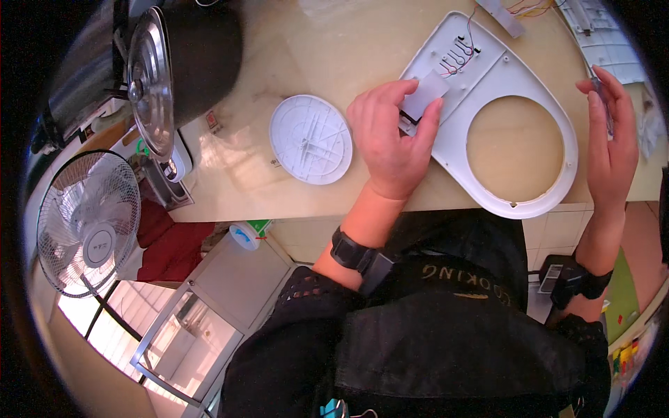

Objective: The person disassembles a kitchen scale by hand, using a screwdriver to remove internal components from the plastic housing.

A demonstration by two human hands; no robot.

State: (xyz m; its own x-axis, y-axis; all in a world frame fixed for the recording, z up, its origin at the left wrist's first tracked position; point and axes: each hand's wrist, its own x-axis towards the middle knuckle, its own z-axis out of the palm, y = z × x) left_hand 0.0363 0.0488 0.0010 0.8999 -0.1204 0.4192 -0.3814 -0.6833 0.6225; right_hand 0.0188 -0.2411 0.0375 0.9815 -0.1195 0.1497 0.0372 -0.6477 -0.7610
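Observation:
My left hand pinches a small flat grey-white rectangular piece between thumb and fingers, over the left edge of a white plastic housing. This teardrop-shaped housing has a large round hole, and thin red and black wires run across its far end. A dark edge shows under the rectangular piece. Off to the right, my right hand is raised and closed round a slim greyish tool, whose kind I cannot make out. To the left of my left hand lies a round white plastic disc with ribs on its face.
A large dark pot with a glass lid stands far left, above a standing fan. A white plastic panel and a strip with coloured wires lie at the far right. The table's front edge runs before me.

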